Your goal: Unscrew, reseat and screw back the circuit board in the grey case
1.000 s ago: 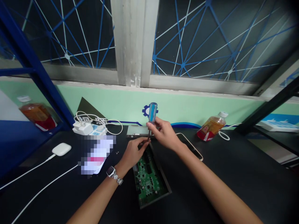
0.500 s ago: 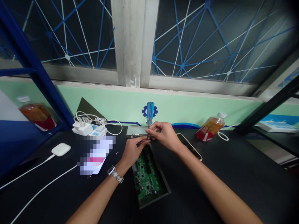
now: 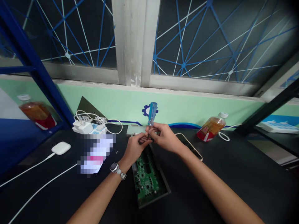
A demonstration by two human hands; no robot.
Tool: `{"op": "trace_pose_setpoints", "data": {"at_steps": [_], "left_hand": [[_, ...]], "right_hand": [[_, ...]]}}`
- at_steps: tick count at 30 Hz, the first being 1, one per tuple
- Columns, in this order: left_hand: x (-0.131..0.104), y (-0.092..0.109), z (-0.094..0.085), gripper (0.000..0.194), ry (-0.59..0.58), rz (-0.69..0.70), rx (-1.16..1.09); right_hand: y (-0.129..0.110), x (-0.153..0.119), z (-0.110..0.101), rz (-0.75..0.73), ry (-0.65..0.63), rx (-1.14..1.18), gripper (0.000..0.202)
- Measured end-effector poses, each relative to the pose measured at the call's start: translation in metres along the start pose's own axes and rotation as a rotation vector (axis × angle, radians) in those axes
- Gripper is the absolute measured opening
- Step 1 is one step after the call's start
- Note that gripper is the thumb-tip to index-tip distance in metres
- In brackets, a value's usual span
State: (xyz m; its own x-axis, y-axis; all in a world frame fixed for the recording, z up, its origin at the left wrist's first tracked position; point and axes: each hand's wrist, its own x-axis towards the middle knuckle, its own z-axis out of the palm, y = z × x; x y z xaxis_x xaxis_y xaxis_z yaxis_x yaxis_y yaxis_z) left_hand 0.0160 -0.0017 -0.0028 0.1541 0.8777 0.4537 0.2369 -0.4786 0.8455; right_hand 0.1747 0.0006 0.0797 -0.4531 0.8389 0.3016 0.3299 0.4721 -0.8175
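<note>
A screwdriver [image 3: 152, 112] with a clear blue handle stands nearly upright, leaning slightly right. My right hand [image 3: 163, 137] is closed around it just below the handle, and the fingers cover the shaft. Close against those fingers, my left hand [image 3: 136, 146] is pinched together near the lower shaft; what lies between its fingertips is hidden. Below both hands, a green circuit board [image 3: 147, 183] sits in a dark, shallow metal case [image 3: 166, 186]. The tip of the screwdriver cannot be seen.
Behind my hands lies a flat grey panel [image 3: 133, 129]. A phone [image 3: 190, 146] rests to the right, near a drink bottle [image 3: 211, 127]. On the left are a blurred-out phone [image 3: 97, 155], a white earbud case [image 3: 61, 148], a power strip [image 3: 95, 128] with cables, and small screws [image 3: 117, 152].
The screwdriver has shifted slightly right and now leans. My left fingers have risen from near its tip and closed in beside my right fingers. The case has stayed put.
</note>
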Motion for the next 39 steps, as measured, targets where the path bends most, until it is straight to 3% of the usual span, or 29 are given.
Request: {"op": "trace_pose_setpoints", "data": {"at_steps": [6, 13, 17, 20, 24, 30, 35, 39], "left_hand": [[0.002, 0.003, 0.005, 0.021, -0.005, -0.036, -0.011], [-0.001, 0.009, -0.004, 0.020, -0.157, -0.051, -0.097], [-0.002, 0.010, -0.015, 0.027, -0.223, -0.052, -0.124], [-0.001, 0.005, -0.018, 0.026, -0.201, -0.040, -0.092], [0.000, 0.005, -0.017, 0.019, -0.137, -0.036, -0.053], [0.003, 0.012, -0.009, 0.014, -0.147, 0.005, -0.087], [0.003, 0.005, 0.000, 0.013, -0.128, -0.025, -0.097], [0.002, 0.006, -0.001, 0.017, -0.141, -0.051, -0.127]], "right_hand": [[0.009, 0.001, 0.004, 0.019, -0.055, 0.086, 0.020], [0.020, 0.006, 0.001, 0.000, 0.111, -0.001, 0.015], [0.020, 0.006, -0.006, 0.051, 0.033, 0.127, 0.018], [0.015, 0.004, -0.008, 0.099, -0.050, 0.224, 0.021], [0.010, 0.003, -0.007, 0.129, -0.097, 0.258, 0.024], [0.005, 0.001, -0.001, 0.123, -0.113, 0.248, 0.024], [0.010, 0.002, 0.001, 0.069, -0.013, 0.054, 0.019], [0.020, 0.004, 0.001, 0.133, 0.095, -0.018, 0.025]]}}
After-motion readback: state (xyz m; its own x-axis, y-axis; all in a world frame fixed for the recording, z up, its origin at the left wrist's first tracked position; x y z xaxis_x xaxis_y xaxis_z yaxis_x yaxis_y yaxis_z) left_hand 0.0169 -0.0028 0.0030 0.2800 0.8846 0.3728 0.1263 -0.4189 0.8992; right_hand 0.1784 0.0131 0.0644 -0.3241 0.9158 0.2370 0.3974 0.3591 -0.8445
